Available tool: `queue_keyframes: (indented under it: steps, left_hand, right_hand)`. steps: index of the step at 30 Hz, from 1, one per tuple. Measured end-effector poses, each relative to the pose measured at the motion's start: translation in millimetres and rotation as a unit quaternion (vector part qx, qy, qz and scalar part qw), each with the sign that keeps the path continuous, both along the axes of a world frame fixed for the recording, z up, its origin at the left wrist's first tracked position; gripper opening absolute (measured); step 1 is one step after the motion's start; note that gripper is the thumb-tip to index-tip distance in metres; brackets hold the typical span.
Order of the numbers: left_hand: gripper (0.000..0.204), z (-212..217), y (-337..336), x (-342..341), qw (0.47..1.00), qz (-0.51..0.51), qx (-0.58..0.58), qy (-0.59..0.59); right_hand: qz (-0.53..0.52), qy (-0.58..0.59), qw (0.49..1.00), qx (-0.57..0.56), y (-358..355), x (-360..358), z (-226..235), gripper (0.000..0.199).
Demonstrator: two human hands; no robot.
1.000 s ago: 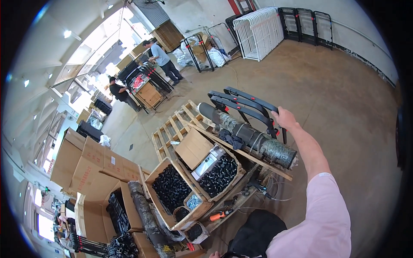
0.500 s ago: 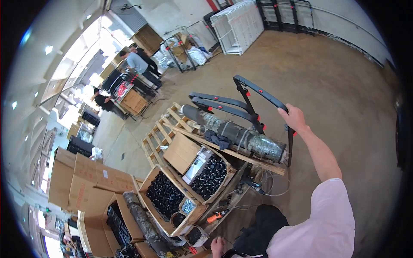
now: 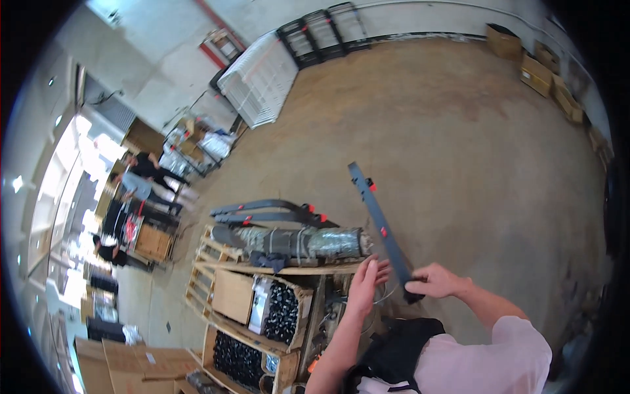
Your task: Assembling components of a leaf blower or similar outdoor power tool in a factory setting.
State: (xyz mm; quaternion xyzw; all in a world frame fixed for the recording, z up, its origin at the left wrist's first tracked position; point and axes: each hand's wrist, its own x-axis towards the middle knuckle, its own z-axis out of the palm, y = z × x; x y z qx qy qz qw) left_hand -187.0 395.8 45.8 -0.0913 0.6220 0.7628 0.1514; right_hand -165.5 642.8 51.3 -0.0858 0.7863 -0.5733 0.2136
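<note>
My right hand [image 3: 436, 281] is closed around the lower end of a dark grey metal frame [image 3: 383, 226] with red clips, seen nearly edge-on. The frame stands tilted, its top leaning away to the left. Just left of it, my left hand [image 3: 367, 282] is raised with its fingers apart and nothing in it; it appears separate from the frame. Beyond my left hand lies a thick roll wrapped in clear plastic [image 3: 335, 242], a dark cloth [image 3: 270, 262] against its near side. Similar curved frames [image 3: 266, 209] rest behind the roll.
Wooden boxes of small black parts [image 3: 281, 312] stand left of my left forearm, beside a wooden pallet [image 3: 205, 255]. Large cardboard cartons [image 3: 154, 363] sit lower left. White racks [image 3: 257, 82] lean at the back wall. Several people [image 3: 136, 187] are around a far-left workbench [image 3: 153, 242].
The view has swung to the right. My right hand has drawn the frame nearer and turned it edge-on. My left hand has come up from the lower edge towards it.
</note>
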Motion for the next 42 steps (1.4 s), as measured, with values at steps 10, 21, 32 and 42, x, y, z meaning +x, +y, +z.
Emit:
queue_keyframes:
  steps: [10,21,32,42]
  left_hand:
    - [0.026,36,94,-4,0.973,-0.029,0.164,-0.158]
    - [0.026,39,75,43,0.99,-0.076,-0.027,-0.114]
    - [0.023,79,-76,162,0.957,0.082,-0.275,0.039]
    - [0.018,114,-204,323,0.72,0.611,-0.331,-0.004]
  right_hand:
    - [-0.296,-0.507,0.804,-0.091,45,93,-319,0.065]
    - [-0.218,-0.429,0.834,-0.271,-75,91,-342,0.054]
    - [-0.45,-0.408,0.721,-0.334,-96,59,-324,0.026]
    - [-0.283,-0.21,0.831,-0.43,-126,-10,-38,0.035]
